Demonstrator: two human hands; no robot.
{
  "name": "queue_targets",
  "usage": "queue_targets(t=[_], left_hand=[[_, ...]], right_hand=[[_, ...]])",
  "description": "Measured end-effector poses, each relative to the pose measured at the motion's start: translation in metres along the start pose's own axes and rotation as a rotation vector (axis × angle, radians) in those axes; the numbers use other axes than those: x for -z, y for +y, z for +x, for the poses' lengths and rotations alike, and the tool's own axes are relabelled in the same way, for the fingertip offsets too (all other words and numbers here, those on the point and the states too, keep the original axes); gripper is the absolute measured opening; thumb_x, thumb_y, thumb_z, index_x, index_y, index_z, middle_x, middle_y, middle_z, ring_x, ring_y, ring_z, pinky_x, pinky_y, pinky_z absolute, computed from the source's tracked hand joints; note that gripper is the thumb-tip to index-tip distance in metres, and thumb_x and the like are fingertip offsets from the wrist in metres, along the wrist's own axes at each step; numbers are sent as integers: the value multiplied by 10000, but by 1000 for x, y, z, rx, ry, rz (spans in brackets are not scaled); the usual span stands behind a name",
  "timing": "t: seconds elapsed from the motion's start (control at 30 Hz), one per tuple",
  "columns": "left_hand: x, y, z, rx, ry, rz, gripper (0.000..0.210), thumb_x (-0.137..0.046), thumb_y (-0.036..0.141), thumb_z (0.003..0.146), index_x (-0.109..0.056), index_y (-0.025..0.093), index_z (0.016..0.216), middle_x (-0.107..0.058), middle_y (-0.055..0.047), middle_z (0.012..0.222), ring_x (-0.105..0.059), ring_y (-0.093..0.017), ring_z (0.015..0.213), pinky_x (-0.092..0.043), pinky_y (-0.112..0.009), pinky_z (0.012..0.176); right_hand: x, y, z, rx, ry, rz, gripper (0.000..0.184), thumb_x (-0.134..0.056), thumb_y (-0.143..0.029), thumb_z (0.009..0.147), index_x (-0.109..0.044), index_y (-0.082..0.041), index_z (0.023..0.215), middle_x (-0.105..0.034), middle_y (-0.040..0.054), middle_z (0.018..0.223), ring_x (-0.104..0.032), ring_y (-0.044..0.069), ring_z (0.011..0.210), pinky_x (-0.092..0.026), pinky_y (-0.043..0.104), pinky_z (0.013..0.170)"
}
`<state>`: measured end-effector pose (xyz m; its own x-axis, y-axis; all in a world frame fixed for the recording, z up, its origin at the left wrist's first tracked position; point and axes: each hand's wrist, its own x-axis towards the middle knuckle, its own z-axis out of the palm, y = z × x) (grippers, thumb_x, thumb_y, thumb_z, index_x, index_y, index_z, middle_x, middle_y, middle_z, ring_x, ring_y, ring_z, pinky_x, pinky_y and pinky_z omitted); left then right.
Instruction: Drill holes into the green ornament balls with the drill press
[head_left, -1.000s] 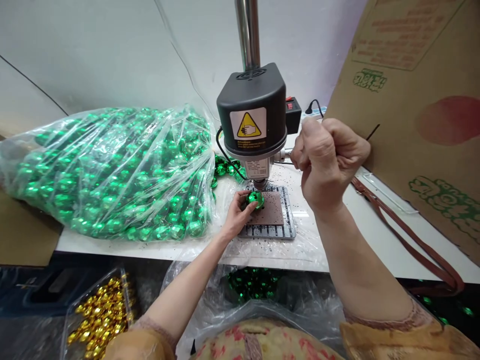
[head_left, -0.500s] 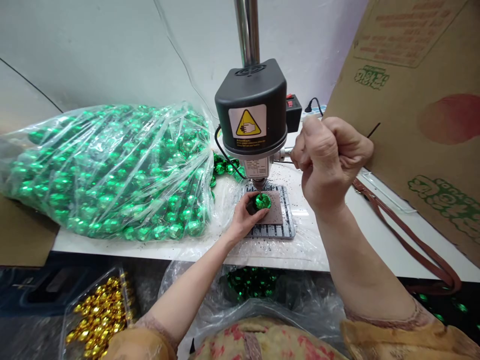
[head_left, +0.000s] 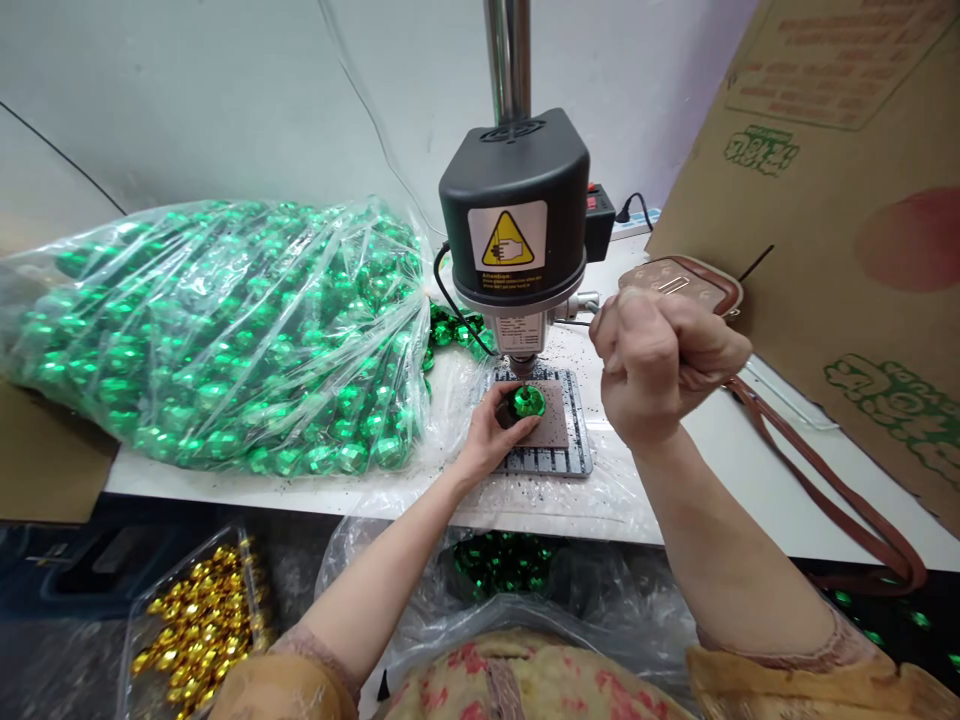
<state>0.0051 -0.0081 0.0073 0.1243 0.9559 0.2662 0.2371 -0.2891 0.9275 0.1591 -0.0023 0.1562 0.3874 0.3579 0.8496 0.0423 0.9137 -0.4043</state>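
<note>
A shiny green faceted ball point(head_left: 529, 401) rests on the flat pad point(head_left: 553, 425) over the slotted base plate point(head_left: 577, 460) of a small bench drill press point(head_left: 514, 200). Thumb and fingers of my left hand point(head_left: 491, 435) pinch the ball from its left side, right below the chuck point(head_left: 523, 366). The drill tip appears to meet the top of the ball; whether it has gone in, I cannot tell. To the right of the drill head, my right hand point(head_left: 664, 360) is closed in a fist around the feed lever point(head_left: 585, 305), whose grip the fingers hide.
A clear bag of green balls point(head_left: 247, 340) fills the left of the table. At right stand a cardboard box point(head_left: 847, 250) and a brown purse point(head_left: 686, 280) with its strap point(head_left: 832, 490). Gold balls point(head_left: 202, 630) lie in a clear bin below. Dark shavings litter the base plate.
My right hand has come down a little with the lever, uncovering the purse behind it. My left hand keeps its hold on the ball. The view has shifted slightly.
</note>
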Motion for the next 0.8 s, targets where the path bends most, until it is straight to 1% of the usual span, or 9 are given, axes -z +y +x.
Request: queue_targets(t=[0.1, 0.27, 0.37, 0.43, 0.6, 0.8], left_hand=[[0, 0, 0, 2, -11, 1, 499, -818, 407, 802, -612, 205, 1209, -694, -81, 1152, -655, -234, 1058, -525, -393, 970], [1, 1, -1, -11, -14, 8, 480, -806, 394, 816, -609, 203, 1209, -693, -76, 1148, -651, -229, 1055, -519, -383, 959], [1, 1, -1, -27, -10, 16, 472, -806, 391, 817, -610, 205, 1204, -691, -77, 1157, -650, -231, 1068, -515, -383, 966], [1, 0, -1, -31, -6, 20, 472, -807, 391, 816, -611, 207, 1203, -692, -76, 1154, -652, -231, 1066, -516, -382, 965], [1, -1, -1, -28, -8, 19, 473, -806, 394, 818, -607, 207, 1204, -690, -77, 1152, -650, -231, 1064, -514, -376, 959], [1, -1, -1, -32, -18, 19, 470, -797, 393, 828, -604, 206, 1214, -685, -76, 1158, -643, -227, 1067, -505, -371, 962]], right_hand=[[0, 3, -1, 69, -7, 74, 538, -595, -263, 918, -241, -170, 524, -214, -53, 467, -244, 42, 400, -169, 293, 443], [4, 5, -4, 87, -13, 67, 528, -598, -229, 903, -224, -172, 534, -232, -52, 485, -261, 38, 406, -163, 289, 442], [6, 7, -7, 123, -38, 66, 522, -595, -198, 898, -221, -169, 535, -232, -53, 493, -267, 32, 409, -179, 276, 437], [8, 9, -9, 143, -47, 50, 522, -591, -206, 902, -210, -172, 548, -225, -54, 500, -259, 29, 416, -195, 266, 432], [10, 10, -12, 152, -62, 31, 485, -574, -178, 896, -220, -189, 564, -235, -58, 510, -276, 33, 429, -241, 255, 429], [11, 14, -15, 210, -70, 75, 467, -570, -106, 859, -203, -183, 580, -242, -61, 523, -251, 30, 442, -245, 253, 441]])
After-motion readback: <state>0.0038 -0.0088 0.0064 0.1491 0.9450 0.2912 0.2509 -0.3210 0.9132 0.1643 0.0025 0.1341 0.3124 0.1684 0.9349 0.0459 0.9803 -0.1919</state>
